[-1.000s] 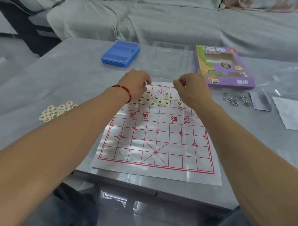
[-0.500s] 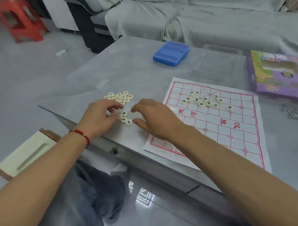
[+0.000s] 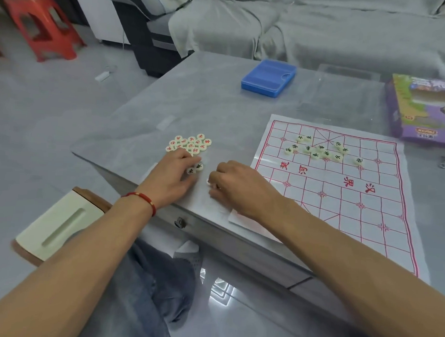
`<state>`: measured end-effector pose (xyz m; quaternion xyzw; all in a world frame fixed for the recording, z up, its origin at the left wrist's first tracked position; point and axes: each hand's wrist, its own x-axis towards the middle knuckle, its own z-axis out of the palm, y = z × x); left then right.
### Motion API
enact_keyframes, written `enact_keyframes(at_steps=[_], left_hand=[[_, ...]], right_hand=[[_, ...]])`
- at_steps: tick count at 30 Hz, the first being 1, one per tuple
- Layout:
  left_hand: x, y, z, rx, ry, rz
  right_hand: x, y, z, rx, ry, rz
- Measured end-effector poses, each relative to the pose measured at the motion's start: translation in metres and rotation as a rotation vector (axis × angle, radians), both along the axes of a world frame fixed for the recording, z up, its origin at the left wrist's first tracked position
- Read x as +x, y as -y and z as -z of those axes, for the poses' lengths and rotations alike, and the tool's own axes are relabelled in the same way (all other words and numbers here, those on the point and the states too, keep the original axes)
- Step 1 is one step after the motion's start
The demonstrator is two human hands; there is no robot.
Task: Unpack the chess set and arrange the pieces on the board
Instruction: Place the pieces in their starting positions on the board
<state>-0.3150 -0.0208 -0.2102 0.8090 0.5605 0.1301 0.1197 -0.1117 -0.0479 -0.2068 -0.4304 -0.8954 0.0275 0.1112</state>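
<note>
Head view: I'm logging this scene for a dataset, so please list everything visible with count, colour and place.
Board sheet: one, white with red grid, table right.
Black-lettered pieces: about a dozen, cream, board's far half; two by the left fingers.
Red-lettered pieces: cluster, cream, table left of board.
Case: one, blue, far table.
Box: one, purple, right edge.
Stool: one, red, floor.
Sofa: grey, behind.
Left hand: red-corded wrist, touching pieces.
Right hand: curled, contents hidden.
</note>
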Motion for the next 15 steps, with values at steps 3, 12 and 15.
enact_keyframes(at_steps=[3,12,15], left_hand=[[0.007,0.001,0.000,0.003,0.019,-0.066],[0.029,-0.001,0.000,0.163,0.017,-0.117],[0.051,0.000,-0.007,0.242,0.117,-0.045]], right_hand=[[-0.007,0.002,0.002,0.001,-0.060,0.046],[-0.001,0.001,-0.005,-0.024,-0.095,0.095],[0.032,-0.010,-0.028,-0.078,-0.189,0.166]])
